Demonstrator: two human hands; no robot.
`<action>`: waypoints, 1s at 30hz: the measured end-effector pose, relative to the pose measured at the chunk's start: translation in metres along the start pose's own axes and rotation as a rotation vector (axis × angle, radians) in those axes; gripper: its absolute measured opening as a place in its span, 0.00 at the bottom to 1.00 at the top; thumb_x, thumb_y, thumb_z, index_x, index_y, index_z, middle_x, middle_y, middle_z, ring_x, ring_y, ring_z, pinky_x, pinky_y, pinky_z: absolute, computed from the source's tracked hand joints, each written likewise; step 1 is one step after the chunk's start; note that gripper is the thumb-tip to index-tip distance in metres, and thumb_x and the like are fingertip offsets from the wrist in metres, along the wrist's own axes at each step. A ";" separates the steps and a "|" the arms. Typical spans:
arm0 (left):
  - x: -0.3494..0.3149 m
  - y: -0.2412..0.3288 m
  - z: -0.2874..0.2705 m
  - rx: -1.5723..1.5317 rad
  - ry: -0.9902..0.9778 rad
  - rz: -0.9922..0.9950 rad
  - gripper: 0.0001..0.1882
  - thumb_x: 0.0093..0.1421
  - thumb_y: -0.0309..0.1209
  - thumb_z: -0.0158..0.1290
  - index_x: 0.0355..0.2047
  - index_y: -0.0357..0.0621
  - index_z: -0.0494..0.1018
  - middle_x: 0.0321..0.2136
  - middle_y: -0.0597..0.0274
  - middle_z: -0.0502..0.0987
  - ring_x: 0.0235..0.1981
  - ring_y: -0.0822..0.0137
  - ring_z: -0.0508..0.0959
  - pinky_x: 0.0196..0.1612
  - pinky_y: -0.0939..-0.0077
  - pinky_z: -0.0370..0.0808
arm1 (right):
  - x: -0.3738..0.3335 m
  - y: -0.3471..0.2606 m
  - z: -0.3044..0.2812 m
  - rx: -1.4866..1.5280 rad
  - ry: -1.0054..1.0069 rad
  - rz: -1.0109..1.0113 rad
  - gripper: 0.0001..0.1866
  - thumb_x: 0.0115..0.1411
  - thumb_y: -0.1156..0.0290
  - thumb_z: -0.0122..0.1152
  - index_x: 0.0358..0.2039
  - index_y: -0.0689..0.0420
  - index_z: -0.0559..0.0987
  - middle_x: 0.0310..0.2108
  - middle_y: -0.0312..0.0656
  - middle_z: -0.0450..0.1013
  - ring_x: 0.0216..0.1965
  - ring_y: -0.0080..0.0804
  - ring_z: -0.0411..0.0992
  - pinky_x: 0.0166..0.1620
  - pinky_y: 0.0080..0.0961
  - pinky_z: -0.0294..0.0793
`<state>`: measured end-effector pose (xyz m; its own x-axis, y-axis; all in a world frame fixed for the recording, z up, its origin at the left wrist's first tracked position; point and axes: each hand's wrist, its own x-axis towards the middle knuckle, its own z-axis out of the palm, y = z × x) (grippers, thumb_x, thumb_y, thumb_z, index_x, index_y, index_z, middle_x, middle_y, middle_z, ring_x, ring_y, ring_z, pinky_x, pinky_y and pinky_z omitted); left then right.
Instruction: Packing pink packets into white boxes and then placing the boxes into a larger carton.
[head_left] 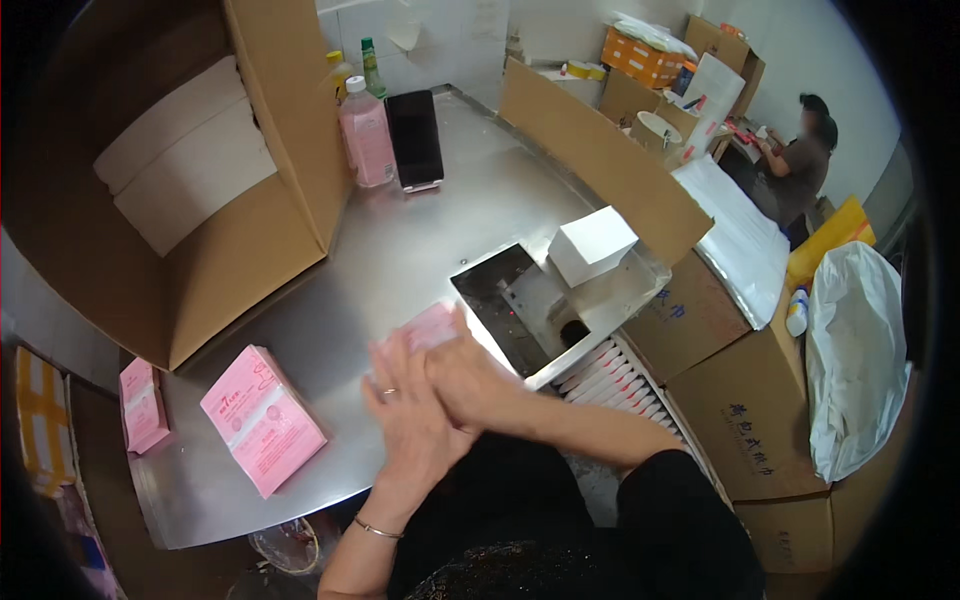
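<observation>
Near the metal table's front edge, my two hands are close together on a pink packet (432, 322), partly covered by them and smeared by motion. My left hand (412, 415), with a ring and a bracelet, lies along its near left side with the fingers bent over it. My right hand (475, 375) reaches across from the right, curled round its near right side, and overlaps the left hand. A pile of pink printed packets (262, 420) with a pale band lies to the left. Another pink pile (146, 405) stands at the table's left edge.
A large open carton (290, 130) lies on its side at left. Behind are a pink bottle (368, 140) and a phone (414, 140). The metal table (400, 240) has a rectangular opening (505, 310) beside a white box (592, 245). Cartons (745, 405) stand right; a person (795, 165) sits beyond.
</observation>
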<state>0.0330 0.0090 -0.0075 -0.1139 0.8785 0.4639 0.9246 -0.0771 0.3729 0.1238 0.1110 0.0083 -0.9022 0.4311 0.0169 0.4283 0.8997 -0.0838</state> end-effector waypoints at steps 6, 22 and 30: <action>-0.015 -0.023 -0.009 0.204 -0.098 0.006 0.32 0.50 0.44 0.61 0.55 0.48 0.73 0.58 0.43 0.67 0.55 0.42 0.67 0.51 0.49 0.63 | -0.060 0.062 -0.016 -0.020 0.800 0.157 0.10 0.49 0.73 0.61 0.33 0.62 0.77 0.33 0.48 0.72 0.43 0.46 0.73 0.59 0.52 0.65; -0.002 -0.001 -0.010 0.204 -0.179 0.105 0.27 0.57 0.51 0.60 0.47 0.42 0.75 0.43 0.53 0.72 0.39 0.55 0.69 0.39 0.58 0.66 | -0.079 0.162 -0.019 -0.169 0.872 0.527 0.06 0.59 0.71 0.60 0.30 0.60 0.81 0.31 0.44 0.70 0.39 0.42 0.69 0.42 0.40 0.65; -0.002 -0.010 0.003 0.066 -0.081 0.114 0.22 0.58 0.41 0.60 0.46 0.38 0.74 0.42 0.49 0.73 0.36 0.55 0.72 0.34 0.63 0.68 | -0.084 0.167 -0.020 -0.181 0.848 0.535 0.12 0.56 0.75 0.59 0.41 0.58 0.82 0.35 0.44 0.72 0.40 0.44 0.70 0.45 0.41 0.66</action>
<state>0.0254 0.0095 -0.0141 0.0207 0.9014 0.4325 0.9522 -0.1496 0.2663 0.2716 0.2263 0.0128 -0.2863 0.6229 0.7280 0.8299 0.5409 -0.1364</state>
